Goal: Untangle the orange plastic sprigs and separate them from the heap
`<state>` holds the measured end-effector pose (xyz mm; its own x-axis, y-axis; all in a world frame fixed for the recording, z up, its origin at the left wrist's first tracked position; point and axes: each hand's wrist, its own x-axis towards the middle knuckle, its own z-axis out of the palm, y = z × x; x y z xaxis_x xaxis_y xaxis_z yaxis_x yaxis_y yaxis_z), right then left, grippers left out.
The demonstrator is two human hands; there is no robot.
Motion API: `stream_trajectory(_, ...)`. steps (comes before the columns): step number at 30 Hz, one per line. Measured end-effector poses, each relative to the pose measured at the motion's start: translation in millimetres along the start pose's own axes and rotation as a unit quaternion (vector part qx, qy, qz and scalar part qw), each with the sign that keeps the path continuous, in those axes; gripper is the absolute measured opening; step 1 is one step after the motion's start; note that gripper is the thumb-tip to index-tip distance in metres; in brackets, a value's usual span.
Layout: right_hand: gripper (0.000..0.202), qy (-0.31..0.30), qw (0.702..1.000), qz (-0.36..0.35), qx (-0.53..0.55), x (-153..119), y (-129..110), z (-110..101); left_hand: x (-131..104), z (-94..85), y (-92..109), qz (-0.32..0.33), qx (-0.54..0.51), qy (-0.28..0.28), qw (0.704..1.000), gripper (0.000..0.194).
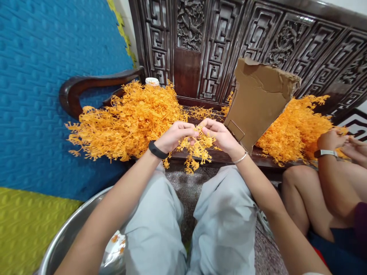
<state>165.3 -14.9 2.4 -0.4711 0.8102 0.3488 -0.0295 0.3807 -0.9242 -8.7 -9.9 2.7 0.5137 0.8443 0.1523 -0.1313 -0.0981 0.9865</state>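
Note:
My left hand [179,135], with a black band at the wrist, pinches the upper left part of an orange branching piece [197,151]. Thumb and fingers of my right hand [219,135], below which a thin bangle shows, close on the same piece from the other side. The two hands nearly touch, and strands of the piece hang beneath them over the bench's front edge. Just left of my left hand lies a large heap of similar orange pieces [137,118].
A cardboard sheet [258,99] stands upright on the dark carved bench [187,72]. Right of it is another orange heap [295,130], where a seated person's hands [334,141] work. A metal basin [61,233] with a few orange bits sits at lower left. A white lid [152,81] shows behind the left heap.

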Motion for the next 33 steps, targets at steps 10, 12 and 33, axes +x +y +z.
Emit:
stream_trajectory(10, 0.036, -0.066, 0.989, 0.040, 0.122, -1, -10, 9, -6, 2.4, 5, -0.010, -0.044, -0.060, 0.997, 0.020)
stream_trajectory(12, 0.037, -0.069, 0.988, 0.043, 0.132, -2, -11, 12, -7, 3.8, 4, -0.010, -0.062, -0.072, 0.995, 0.024)
stream_trajectory(33, 0.024, 0.267, 0.960, -0.065, -0.057, 20, 51, -66, -15, 16.1, 16, 0.066, -0.252, 0.040, 0.965, 0.063)
